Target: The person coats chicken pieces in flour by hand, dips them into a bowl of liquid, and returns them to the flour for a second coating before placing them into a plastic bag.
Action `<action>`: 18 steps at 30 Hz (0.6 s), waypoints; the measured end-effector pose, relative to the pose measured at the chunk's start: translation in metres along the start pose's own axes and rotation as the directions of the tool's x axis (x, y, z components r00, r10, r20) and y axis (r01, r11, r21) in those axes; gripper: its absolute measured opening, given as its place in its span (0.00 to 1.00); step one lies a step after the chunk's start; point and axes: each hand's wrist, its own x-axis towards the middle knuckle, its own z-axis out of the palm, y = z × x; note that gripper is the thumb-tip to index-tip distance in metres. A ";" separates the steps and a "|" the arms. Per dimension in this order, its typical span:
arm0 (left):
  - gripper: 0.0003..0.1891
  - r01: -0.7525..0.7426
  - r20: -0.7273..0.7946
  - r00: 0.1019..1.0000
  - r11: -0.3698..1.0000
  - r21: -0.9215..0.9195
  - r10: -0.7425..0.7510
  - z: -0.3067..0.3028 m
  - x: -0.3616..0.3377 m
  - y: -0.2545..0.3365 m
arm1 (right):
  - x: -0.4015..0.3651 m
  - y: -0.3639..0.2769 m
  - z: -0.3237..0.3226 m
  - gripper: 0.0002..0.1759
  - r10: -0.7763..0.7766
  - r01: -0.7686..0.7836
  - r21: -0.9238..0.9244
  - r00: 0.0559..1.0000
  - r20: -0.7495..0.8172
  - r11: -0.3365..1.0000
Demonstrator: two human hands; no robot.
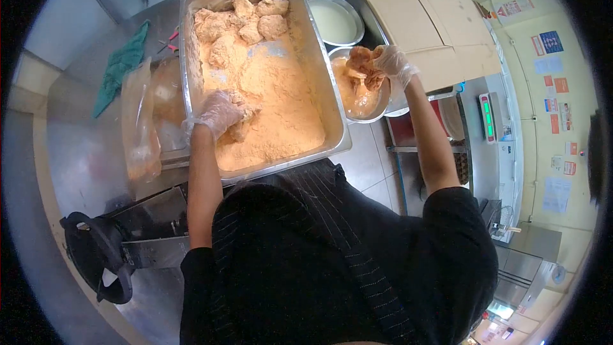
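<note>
A large steel tray (331, 108) of orange-tinted flour (281, 121) lies in front of me. Inside it, my gloved left hand (220, 112) is closed around a flour-coated chicken piece (244, 129), partly hidden by the fingers. Several more coated chicken pieces (239, 22) are heaped at the tray's far end. To the right, my gloved right hand (393, 65) grips a wet, reddish raw chicken piece (365, 67) above a steel bowl (384, 99). Orange liquid and what look like more chicken pieces fill that bowl.
Behind the bowl stands a round pan of pale liquid (335, 20). Flattened cardboard (428, 25) covers the area at right. Left of the tray are a plastic bag (142, 124), a green cloth (122, 67) and red-handled scissors (171, 41). A scale (490, 118) stands farther right.
</note>
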 end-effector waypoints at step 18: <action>0.14 -0.209 -0.051 0.966 0.885 0.417 0.252 -0.093 -0.049 0.053 | -0.046 -0.149 -0.046 0.19 -0.207 -0.191 0.977 0.956 0.208 0.096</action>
